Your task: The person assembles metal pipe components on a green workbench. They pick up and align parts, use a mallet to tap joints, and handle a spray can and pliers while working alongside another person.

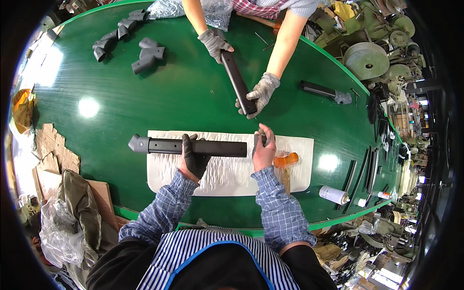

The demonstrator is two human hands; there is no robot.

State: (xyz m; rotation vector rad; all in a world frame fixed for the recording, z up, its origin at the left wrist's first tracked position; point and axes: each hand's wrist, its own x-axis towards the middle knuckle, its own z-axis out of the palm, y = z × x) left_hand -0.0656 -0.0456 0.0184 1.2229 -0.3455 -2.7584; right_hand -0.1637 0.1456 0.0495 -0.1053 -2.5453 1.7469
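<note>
My left hand [195,157], in a dark glove, grips a black rectangular tube [222,149] by its middle. The tube lies crosswise above a white pad [164,181], with a grey angled fitting [139,144] on its left end. Just past the tube's right end is my right hand [264,151], its fingers bent inward around something dark that I cannot make out. Beside that hand, an orange-headed mallet [286,159] rests on the pad, its handle partly hidden by my sleeve.
Across the green table [193,92], a co-worker's gloved hands hold another black tube [235,77]. Several dark angled fittings [148,55] lie at the far left. Toward the right are a third tube [319,89], a spray can [334,195] and thin black strips [371,169].
</note>
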